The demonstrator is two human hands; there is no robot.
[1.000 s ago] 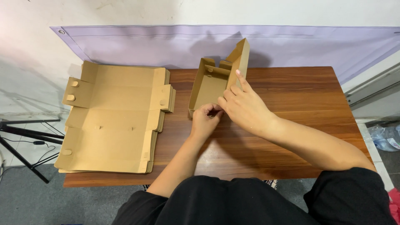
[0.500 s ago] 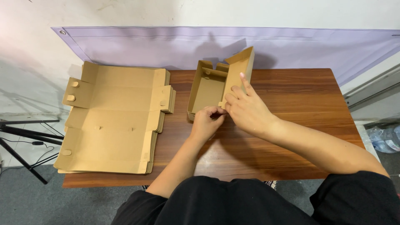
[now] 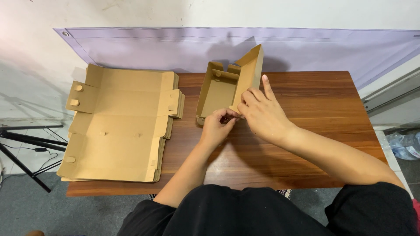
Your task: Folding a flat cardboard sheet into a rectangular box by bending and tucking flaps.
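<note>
At twelve o'clock from my lap, near the far edge of the brown wooden table (image 3: 306, 144), stands the half-folded brown corrugated cardboard box (image 3: 217, 94). Only the head view to go by.

Head view, placement: the box sits open-topped, its near short end toward me, so both hands can meet on that end without reaching across. Its right long panel (image 3: 250, 74) stands up and tilts outward toward one o'clock, higher than the other walls. The far end at twelve o'clock shows small tabs folded inward. At nine o'clock of the box, apart from it, lies the stack of flat die-cut brown cardboard blanks (image 3: 120, 126), overhanging the table's left edge. Behind the table hangs a pale lilac sheet (image 3: 175, 48) against the white wall. At eight o'clock, on the grey floor, black tripod legs (image 3: 19, 150). A clear plastic bottle (image 3: 404, 146) shows at three o'clock, off the table.

Head view, hands: my left hand (image 3: 217, 127) comes up from six o'clock, fingers curled, thumb and forefinger pinched shut on the box's near-right corner edge. My right hand (image 3: 262, 114) comes in from four o'clock, forearm crossing the table diagonally, knuckles up; its fingers close on the same corner, just beside the left hand's, while the forefinger lies straight up along the raised panel's outer face, seemingly to steady it. The two hands touch or nearly touch; I cannot tell which.
</note>
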